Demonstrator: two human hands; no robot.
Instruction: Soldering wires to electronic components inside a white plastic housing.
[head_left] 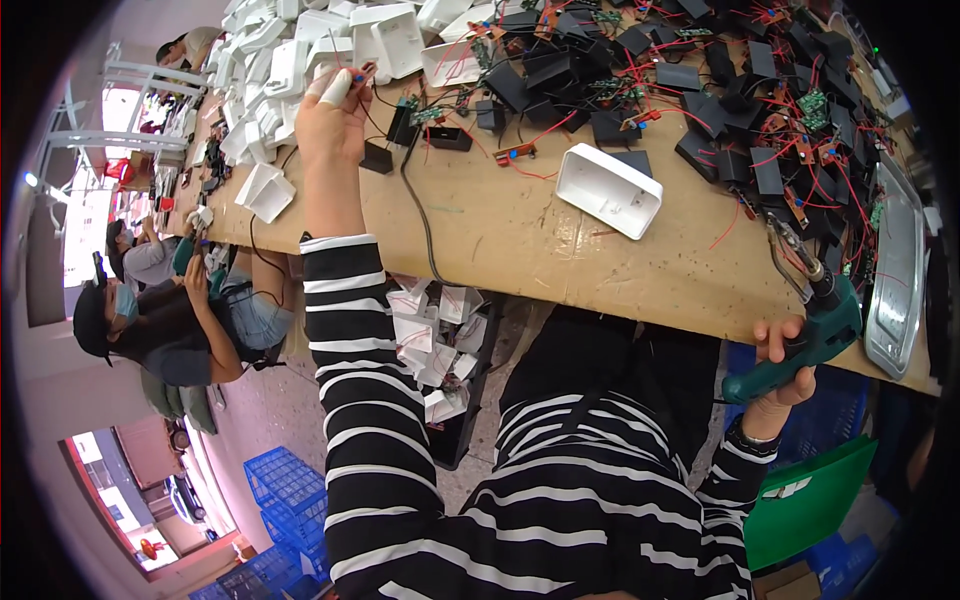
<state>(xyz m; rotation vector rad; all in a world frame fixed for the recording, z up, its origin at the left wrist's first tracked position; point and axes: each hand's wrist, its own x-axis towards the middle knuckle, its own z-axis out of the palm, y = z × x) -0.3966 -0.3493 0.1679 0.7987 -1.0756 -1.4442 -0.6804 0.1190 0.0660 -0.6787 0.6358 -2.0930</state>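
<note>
My left hand point(332, 118), with white covers on some fingertips, is raised over the far left part of the table. Its fingers pinch a small circuit board point(366, 74) with a thin dark wire; the fingers partly hide the board. At the table's right front edge, my right hand point(785, 375) grips the handle of a teal pistol-shaped soldering gun point(822, 325). The gun's metal tip points up and away toward the heap of black cases point(720, 150). An open white plastic case point(612, 190) lies between my hands, touched by neither.
White cases point(285, 70) are piled at the far left. Boards with red wires lie among the black cases. A clear tray point(893, 275) stands at the right edge. Below are a bin of white cases point(425, 335), blue crates point(285, 490) and a green bin point(810, 505). A co-worker point(165, 315) sits left.
</note>
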